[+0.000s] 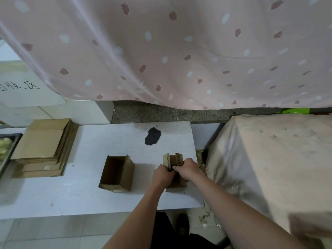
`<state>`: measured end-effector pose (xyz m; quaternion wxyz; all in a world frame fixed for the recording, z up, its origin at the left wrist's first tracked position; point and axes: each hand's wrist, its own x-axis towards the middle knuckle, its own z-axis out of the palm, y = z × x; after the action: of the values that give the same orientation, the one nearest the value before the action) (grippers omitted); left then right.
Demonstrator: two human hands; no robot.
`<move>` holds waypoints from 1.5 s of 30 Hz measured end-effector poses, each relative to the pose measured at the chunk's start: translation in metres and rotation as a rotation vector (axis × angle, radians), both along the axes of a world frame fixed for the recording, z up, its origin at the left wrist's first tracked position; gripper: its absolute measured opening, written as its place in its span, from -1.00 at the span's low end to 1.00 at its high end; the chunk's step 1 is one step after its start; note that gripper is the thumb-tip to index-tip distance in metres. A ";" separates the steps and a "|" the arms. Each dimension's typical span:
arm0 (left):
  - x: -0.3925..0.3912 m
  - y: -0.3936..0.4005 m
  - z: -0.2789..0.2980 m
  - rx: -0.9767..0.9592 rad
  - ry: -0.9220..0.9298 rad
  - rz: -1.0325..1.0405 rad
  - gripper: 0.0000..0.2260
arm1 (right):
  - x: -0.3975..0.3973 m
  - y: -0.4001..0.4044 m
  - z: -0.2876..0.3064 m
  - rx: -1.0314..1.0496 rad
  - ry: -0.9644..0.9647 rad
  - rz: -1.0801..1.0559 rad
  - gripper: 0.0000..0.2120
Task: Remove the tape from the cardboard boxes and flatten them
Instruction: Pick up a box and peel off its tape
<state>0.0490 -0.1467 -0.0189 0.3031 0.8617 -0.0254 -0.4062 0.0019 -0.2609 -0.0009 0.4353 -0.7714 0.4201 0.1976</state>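
A small brown cardboard box [173,159] stands on the white table [111,141] near its right edge, its top flaps raised. My left hand [162,174] grips its left flap and my right hand [187,168] grips its right side, fingers curled over the opening. Left of it lies a second brown box [116,174], open at the top and untouched. A stack of flattened cardboard [45,148] rests at the table's left end. Whether tape is on the held box is hidden by my hands.
A dark blotch [152,136] marks the table behind the boxes. A large cloth-covered block [269,159] stands close on the right. A pink patterned curtain [170,51] hangs behind. A dark tray [7,150] sits at the far left.
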 end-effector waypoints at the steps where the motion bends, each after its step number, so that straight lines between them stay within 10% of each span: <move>1: 0.000 0.000 0.000 0.002 0.001 0.007 -0.76 | 0.001 0.002 0.000 -0.043 0.004 0.012 -0.66; 5: 0.004 0.007 0.002 -0.003 0.090 0.090 -0.73 | 0.003 0.002 -0.001 -0.151 0.033 0.035 -0.96; 14: 0.017 0.017 0.000 -0.150 0.299 0.210 -0.71 | -0.002 -0.017 -0.003 -0.150 0.074 0.078 -0.90; 19: 0.033 0.016 0.000 -0.138 0.084 0.071 -0.12 | 0.000 -0.023 0.005 -0.321 0.080 0.355 -0.88; 24: 0.031 0.004 0.009 0.070 0.110 -0.078 -0.30 | 0.009 -0.027 0.009 -0.207 -0.145 0.431 -0.84; 30: 0.008 -0.001 0.001 0.157 0.087 -0.080 -0.58 | -0.014 -0.019 0.000 -0.105 -0.042 -0.058 0.18; 35: -0.003 -0.005 -0.003 0.116 -0.001 -0.062 -0.66 | -0.024 -0.010 -0.011 0.047 0.069 -0.205 -0.56; 45: 0.015 0.006 0.005 -0.106 0.411 0.072 -0.63 | -0.013 -0.032 -0.002 0.308 -0.065 -0.543 -0.58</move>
<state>0.0640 -0.1412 -0.0137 0.3613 0.7437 0.0465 -0.5605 -0.0107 -0.2927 -0.0028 0.5969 -0.5621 0.5617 0.1107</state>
